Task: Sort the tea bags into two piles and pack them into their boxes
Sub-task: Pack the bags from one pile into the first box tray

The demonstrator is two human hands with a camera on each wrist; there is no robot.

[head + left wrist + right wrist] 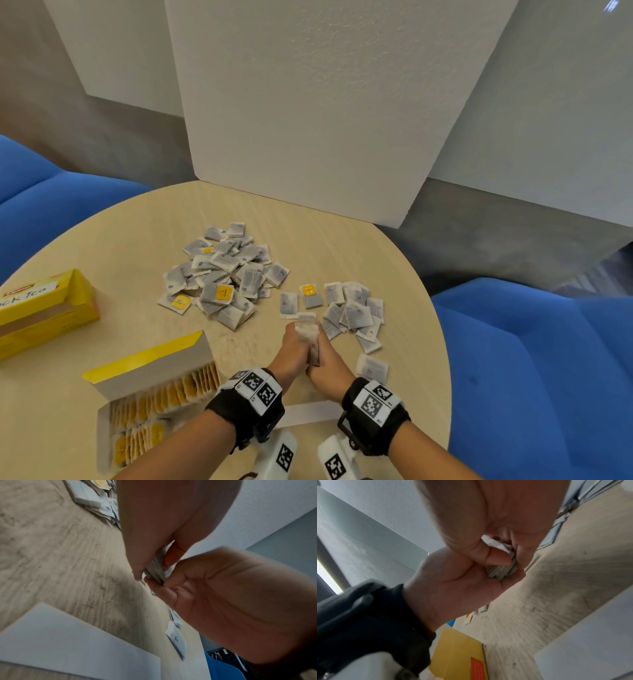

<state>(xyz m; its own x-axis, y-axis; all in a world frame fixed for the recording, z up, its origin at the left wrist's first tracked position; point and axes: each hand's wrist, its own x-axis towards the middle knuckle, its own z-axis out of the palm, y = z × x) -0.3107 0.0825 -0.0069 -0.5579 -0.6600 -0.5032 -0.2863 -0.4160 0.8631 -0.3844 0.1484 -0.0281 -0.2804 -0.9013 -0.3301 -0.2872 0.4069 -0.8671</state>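
A round table point(120, 240) with a pale wood-grain top fills the lower middle of the head view. A large white foam board point(325, 102) stands upright on the table's far edge, with two more white boards point(113, 51) leaning behind it against a grey wall point(41, 102). Blue upholstered seats sit on either side, one at the left point(41, 202) and one at the right point(548, 359). A flat white strip of paper point(308, 413) lies on the table near its front edge.
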